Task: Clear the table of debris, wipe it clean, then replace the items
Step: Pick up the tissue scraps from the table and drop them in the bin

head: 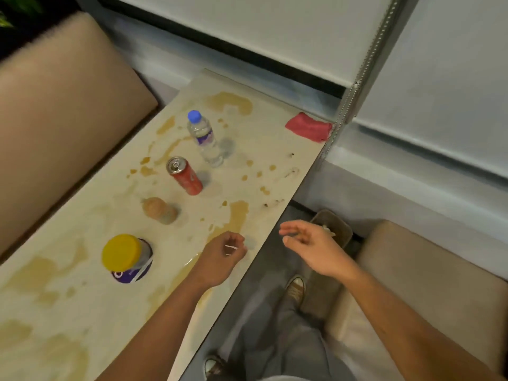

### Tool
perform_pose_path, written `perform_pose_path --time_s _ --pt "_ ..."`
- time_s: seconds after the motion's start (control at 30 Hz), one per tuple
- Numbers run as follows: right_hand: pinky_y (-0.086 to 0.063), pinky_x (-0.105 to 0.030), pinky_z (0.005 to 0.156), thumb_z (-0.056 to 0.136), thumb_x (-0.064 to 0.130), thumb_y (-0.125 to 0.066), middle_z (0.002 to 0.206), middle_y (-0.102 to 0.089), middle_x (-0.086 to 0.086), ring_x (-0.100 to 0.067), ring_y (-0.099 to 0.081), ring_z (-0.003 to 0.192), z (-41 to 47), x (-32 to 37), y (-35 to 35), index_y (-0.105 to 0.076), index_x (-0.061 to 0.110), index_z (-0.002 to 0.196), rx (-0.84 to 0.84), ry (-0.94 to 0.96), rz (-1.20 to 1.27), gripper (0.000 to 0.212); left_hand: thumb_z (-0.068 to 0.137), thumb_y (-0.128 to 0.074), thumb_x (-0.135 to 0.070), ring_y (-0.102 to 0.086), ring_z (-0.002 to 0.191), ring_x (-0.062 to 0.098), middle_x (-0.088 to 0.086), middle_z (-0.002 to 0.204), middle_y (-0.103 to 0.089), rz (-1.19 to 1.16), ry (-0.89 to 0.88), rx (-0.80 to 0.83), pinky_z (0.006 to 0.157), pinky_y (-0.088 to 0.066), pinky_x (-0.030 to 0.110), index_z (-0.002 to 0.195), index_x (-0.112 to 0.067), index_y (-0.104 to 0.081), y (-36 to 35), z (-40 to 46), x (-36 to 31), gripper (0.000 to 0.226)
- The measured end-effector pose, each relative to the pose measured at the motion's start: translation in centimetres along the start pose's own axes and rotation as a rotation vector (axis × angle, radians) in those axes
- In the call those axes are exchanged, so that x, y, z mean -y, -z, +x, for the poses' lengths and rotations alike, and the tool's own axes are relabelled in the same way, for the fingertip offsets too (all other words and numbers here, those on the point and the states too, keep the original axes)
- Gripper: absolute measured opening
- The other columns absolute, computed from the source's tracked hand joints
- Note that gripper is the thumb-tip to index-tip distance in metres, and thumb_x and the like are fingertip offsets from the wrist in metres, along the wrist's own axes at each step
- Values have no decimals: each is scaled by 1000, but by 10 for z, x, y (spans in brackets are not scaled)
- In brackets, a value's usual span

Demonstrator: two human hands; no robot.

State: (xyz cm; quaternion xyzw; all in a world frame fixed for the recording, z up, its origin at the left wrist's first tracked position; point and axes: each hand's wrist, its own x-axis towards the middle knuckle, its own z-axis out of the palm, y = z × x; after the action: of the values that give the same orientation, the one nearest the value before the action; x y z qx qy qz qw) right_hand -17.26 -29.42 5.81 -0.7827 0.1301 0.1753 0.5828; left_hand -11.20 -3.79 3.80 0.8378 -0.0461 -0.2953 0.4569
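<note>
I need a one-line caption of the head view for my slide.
Left hand pinches a small white scrap over the stained table; right hand hangs open beyond the edge; bottle, can and jar stand.

Counter: we see a long pale top, covered with brown spills and a few dark crumbs near its right edge.
Water bottle: clear, blue cap, upright, toward the far end.
Can: red, opened, upright, just before the bottle.
Jar: yellow lid, purple label, upright, nearest to us.
Cloth: red, folded, at the far right corner.
</note>
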Motion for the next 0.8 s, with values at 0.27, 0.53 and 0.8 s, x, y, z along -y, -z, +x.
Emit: perform_pose_path --time_s 0.27,0.53,0.8 --pt "-55 -31 95 100 26 -66 118 -70 15 -12 -71 95 -61 50 -142 -65 30 126 17 96 -82 27 94 -71 -27 -69 88 10 -5 103 -70 -60 -2 -74 81 -53 20 106 -25 -68 66 -136 106 13" --pt "-56 -41 87 100 23 -64 112 -72 15 -38 -67 98 -122 59 -250 -66 37 116 31 74 -25 21 95 -70 -29 -68 85 9 -6 101 -70 -63 36 -91 74 -51 17 107 -27 -67 111 -239 183 12" --pt "-52 -14 71 101 22 -63 112 -72 12 -29 -69 95 -141 36 -300 -68 26 122 102 24 -83 22 94 -70 -23 -68 84 7 -6 100 -72 -92 146 -226 77 -55 23 103 -28 -69 126 -296 229 10"
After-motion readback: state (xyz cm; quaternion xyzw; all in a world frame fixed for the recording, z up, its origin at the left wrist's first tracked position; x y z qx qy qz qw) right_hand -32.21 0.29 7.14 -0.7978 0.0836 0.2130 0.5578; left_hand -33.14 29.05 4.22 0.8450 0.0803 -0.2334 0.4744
